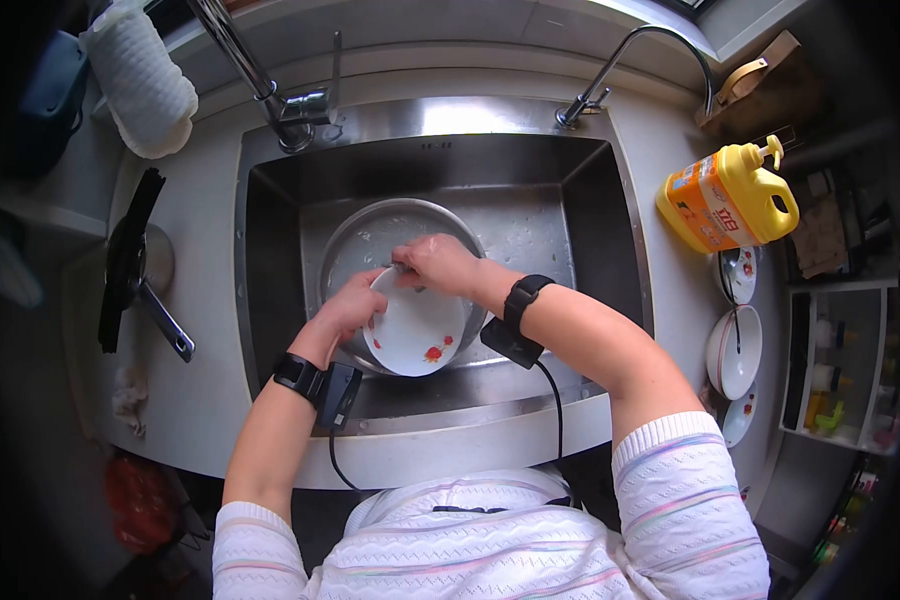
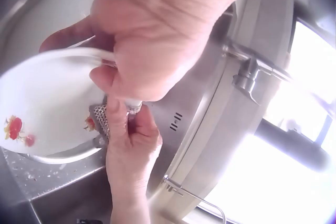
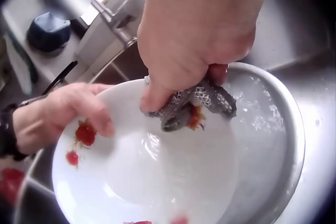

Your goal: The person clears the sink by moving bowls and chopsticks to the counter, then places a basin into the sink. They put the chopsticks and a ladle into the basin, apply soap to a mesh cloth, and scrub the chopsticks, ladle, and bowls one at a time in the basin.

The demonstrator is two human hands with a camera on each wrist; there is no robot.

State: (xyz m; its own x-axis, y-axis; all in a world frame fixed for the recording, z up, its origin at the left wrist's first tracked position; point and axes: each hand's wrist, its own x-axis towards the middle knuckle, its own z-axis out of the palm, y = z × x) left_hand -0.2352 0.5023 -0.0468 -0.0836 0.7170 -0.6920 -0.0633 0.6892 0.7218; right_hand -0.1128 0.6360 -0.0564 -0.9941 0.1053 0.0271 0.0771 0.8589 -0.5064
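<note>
A white plate (image 1: 415, 325) with red flowers is held tilted over a round metal basin (image 1: 342, 232). My left hand (image 1: 351, 304) grips its left edge, thumb over the inner face in the right wrist view. At the far rim, my right hand (image 1: 440, 263) pinches a grey mesh scrubbing cloth (image 3: 220, 101) against the plate. The cloth lies folded over the rim, partly hidden under the fingers. Water (image 3: 260, 116) with some bubbles shows in the basin.
The basin stands in a steel sink (image 1: 530, 225) with two faucets behind it, one a tall tap (image 1: 292, 108). To the right are a yellow pump bottle (image 1: 725, 197) and a white bowl (image 1: 735, 352) between flowered dishes. A black-handled pan (image 1: 160, 310) is on the left.
</note>
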